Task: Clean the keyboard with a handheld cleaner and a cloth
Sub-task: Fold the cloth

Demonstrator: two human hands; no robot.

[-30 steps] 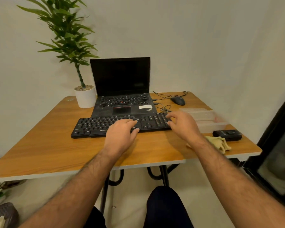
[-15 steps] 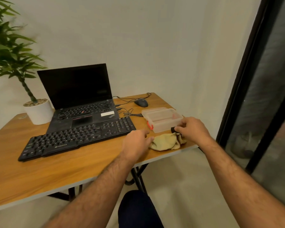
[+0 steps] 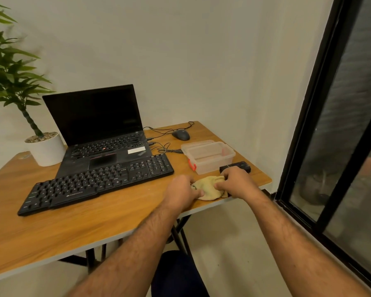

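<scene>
A black keyboard [image 3: 94,182] lies across the wooden table [image 3: 51,230], in front of an open black laptop [image 3: 99,133]. A crumpled yellow cloth [image 3: 209,186] sits near the table's front right edge. My left hand [image 3: 182,192] pinches the cloth's left side, and my right hand [image 3: 237,182] grips its right side. Just behind my right hand lies a small black handheld cleaner [image 3: 237,166], partly hidden by my fingers.
A clear plastic box [image 3: 210,157] with a red clasp stands behind the cloth. A dark mouse [image 3: 181,134] and its cables lie at the back. A potted plant [image 3: 44,147] is at the far left. A black-framed glass door [image 3: 330,146] rises on the right.
My view has swung right from the keyboard. Both hands left the keyboard, moved to the yellow cloth and closed on its two sides.
</scene>
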